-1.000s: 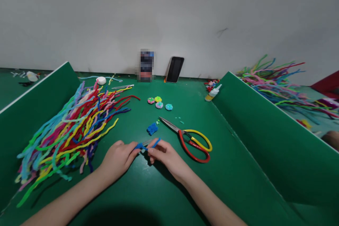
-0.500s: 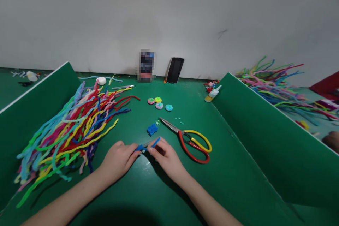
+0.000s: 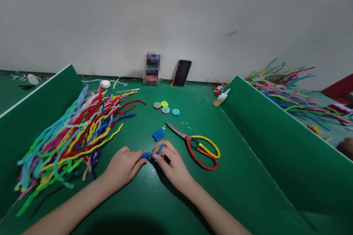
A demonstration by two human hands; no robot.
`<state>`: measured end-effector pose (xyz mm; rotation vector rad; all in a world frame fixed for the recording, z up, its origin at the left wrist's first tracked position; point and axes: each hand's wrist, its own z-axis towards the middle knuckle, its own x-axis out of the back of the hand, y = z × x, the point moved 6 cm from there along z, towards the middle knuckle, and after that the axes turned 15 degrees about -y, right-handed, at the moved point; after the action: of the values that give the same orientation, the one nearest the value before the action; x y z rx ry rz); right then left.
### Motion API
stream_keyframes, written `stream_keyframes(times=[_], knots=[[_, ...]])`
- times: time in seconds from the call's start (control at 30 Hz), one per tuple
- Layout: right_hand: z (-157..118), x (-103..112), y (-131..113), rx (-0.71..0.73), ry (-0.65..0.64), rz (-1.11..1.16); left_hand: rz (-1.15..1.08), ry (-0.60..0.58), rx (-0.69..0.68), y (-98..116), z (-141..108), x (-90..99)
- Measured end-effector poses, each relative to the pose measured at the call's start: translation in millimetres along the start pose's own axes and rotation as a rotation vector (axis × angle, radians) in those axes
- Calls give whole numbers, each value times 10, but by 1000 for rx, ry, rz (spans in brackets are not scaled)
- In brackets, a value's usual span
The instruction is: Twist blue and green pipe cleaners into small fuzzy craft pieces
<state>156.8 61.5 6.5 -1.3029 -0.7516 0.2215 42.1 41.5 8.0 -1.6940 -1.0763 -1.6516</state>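
A blue pipe cleaner [image 3: 147,154] is stretched between my two hands over the green table, near the front middle. My left hand [image 3: 124,162] is closed on its left part, thumb and fingers pinched. My right hand [image 3: 172,164] pinches the right part, and a short blue end sticks up past the fingertips. Just beyond the hands lies a small blue fuzzy piece [image 3: 158,134]. To the right rest scissors [image 3: 197,147] with one red and one yellow handle, blades pointing away and left. Farther back sit several small round fuzzy pieces [image 3: 166,110] in mixed colours.
A large pile of coloured pipe cleaners [image 3: 79,128] covers the left side. Green dividers [image 3: 275,139] flank the workspace. A glue bottle [image 3: 221,97] leans by the right one. Two phones, one a black-screened phone [image 3: 182,73], stand against the back wall. Tweezers [image 3: 128,90] lie behind the pile.
My right hand has shifted slightly left, closer to my left hand. The raised blue end has tilted more upright and moved a little left.
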Motion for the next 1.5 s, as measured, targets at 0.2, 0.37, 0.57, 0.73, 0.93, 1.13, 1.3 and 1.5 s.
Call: stream_keyframes(times=[0.2,0.37,0.57,0.73,0.93,1.13,1.3,1.5], knots=[[4,7,-9,1,-1,9,-29,-21,-14,7,3,0],[5,4,14,-22,-9,-1,-46,-28,-21,10,7,1],[6,4,7,-45,-28,-26,-51,-37,-49,19,11,-11],[5,6,-8,-54,-38,-42,-64,-48,-76,30,-2,-25],[8,5,-5,-49,-39,-38,-68,-36,-101,49,2,-29],[8,7,4,-47,-28,-36,-76,-4,-128,66,-7,-38],[7,5,6,-60,-32,-58,-47,21,-147,80,-14,-31],[2,4,14,-76,-31,-55,-20,35,-157,95,-18,-24]])
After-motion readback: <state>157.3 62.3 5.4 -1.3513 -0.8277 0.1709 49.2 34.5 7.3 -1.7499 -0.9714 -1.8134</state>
